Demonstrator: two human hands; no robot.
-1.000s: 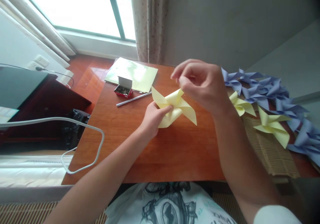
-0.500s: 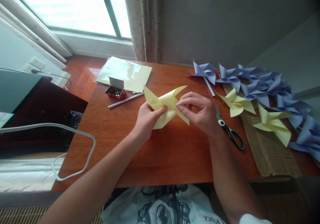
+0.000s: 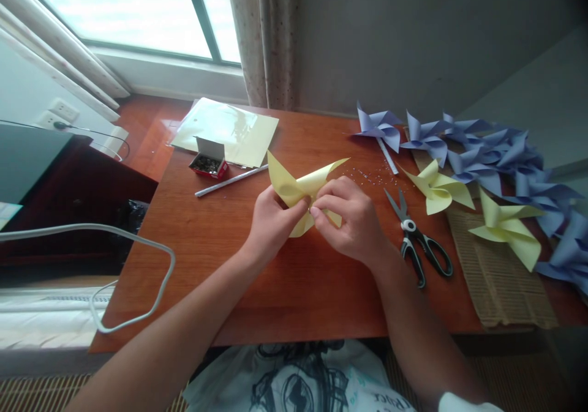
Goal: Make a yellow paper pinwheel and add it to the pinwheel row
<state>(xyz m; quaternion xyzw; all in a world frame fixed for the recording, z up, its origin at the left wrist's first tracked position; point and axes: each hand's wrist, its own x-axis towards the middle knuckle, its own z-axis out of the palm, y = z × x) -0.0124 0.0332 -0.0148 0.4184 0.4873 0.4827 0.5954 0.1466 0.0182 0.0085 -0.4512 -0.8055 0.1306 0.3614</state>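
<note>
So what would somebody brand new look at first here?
Probably the pale yellow paper pinwheel at the bare hands, over the middle of the reddish-brown wooden table. Next, maybe the cluster of blue-purple paper pinwheels on the right, then the black-handled metal scissors lying open beside the right forearm.

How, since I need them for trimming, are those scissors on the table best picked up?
Probably by the handles, coming from their right: the scissors lie flat, blades parted and pointing away from the person, and the right forearm is close on their left.
</note>
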